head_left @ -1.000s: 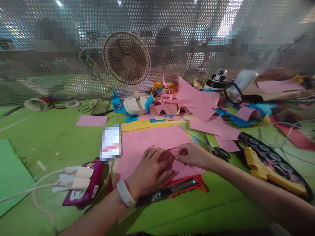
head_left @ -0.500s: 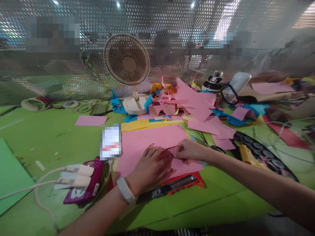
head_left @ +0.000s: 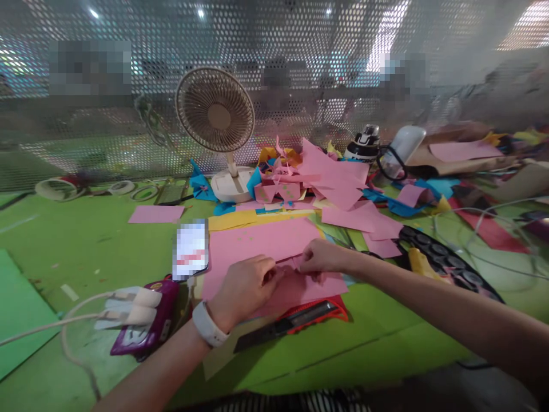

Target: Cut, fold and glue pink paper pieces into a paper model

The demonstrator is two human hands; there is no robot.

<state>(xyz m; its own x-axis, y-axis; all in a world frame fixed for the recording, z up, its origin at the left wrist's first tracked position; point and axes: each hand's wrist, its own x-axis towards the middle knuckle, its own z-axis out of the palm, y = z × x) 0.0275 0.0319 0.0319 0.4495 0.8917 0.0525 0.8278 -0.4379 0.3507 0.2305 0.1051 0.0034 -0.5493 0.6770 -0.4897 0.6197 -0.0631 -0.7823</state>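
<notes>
Resting curled on pink paper [head_left: 261,242]: left grip [head_left: 246,284] near right grip [head_left: 322,257].

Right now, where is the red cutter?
In the head view, the red cutter lies low, just right of centre, along the near edge of the large pink sheet.
</notes>
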